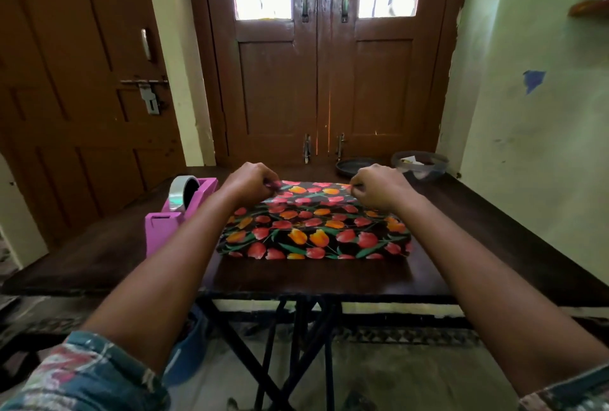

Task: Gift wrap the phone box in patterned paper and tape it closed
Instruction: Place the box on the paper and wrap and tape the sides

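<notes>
Just right of the pink tape dispenser (178, 212) on the dark wooden table (478, 239): the phone box (313, 239), lying flat and covered on every visible face by the patterned paper (316, 209) (black ground, red and orange tulips, green leaves). Long side toward the near table edge. Left hand (250, 181) at the package's far corner nearest the dispenser, fingers curled, pinching the far edge of the paper. Right hand (379, 186) at the other far corner, well right of the dispenser, curled the same way and pinching the same edge; fingertips mostly hidden behind the knuckles, so probably a thumb-and-forefinger pinch, though hard to tell. Paper edge running straight between the two hands. Both forearms reaching in over the near table edge, the left one crossing in front of the dispenser's right side. Roll of clear tape (183, 193) seated upright in the dispenser, toward its far end. Farther right of the dispenser, beyond the package at the table's back edge: a dark shallow dish (354, 168) and, right of it, a clear bowl (420, 165) with small items inside, too blurred to name. Behind the dispenser and the table, brown wooden double doors (326, 81) with bright glass panes at the top.
</notes>
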